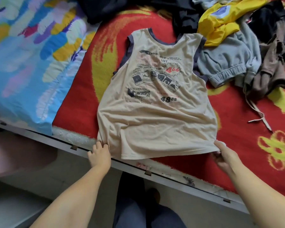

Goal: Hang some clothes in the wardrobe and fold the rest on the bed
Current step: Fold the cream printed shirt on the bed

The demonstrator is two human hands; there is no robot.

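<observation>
While the beige printed tank top lies flat on the bed, left hand at 7 o'clock and right hand at 5 o'clock pinch its hem corners, fingers clamped. Advise even tension to remove wrinkles before folding.

1. Small print on the tank top is too blurry to read, especially the pinkish lines near the neckline.
2. Dark clothes at 12 o'clock run off the top edge.
3. Right hand fingertips tucked under the hem.
</observation>
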